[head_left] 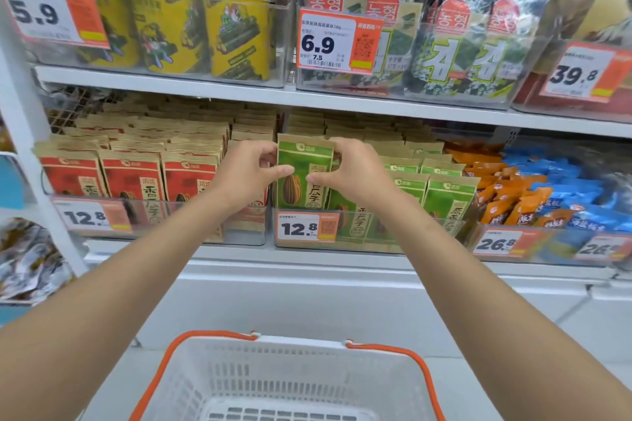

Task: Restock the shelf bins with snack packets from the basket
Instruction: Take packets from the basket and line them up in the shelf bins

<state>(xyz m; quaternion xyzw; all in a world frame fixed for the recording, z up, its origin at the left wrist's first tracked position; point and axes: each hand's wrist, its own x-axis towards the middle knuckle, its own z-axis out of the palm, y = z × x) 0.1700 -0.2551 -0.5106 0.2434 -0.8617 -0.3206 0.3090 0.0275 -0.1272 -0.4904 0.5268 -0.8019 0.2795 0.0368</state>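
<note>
Green-and-kraft paper seed packet is upright between both hands. The left hand pinches its left edge, thumb on the front face, fingers curled at the upper corner. The right hand does the same on the right edge, and its fingers cover the top right corner. Thumb tips nearly meet mid-packet.

Packet's lower edge lines up with the rim of the clear plastic bin just below the hands, at the bin's left end. Can't tell if it rests on anything inside or is only held. A white-and-orange 12.8 price tag on the bin wall blocks the view under it.

More green packets stand in rows right of the right hand, partly hidden by that wrist. Left of the left hand are red-and-kraft packets in a neighbouring clear bin; the nearest column is hidden behind the left wrist.

Further right of the right hand are orange sachets and blue sachets, print too blurred to read. Above the hands are yellow cans and green-black seaweed packs, tops cut off by the frame.

White plastic basket with orange handles is below the hands, between the forearms. Its near part is cut off at the frame's bottom edge.
</note>
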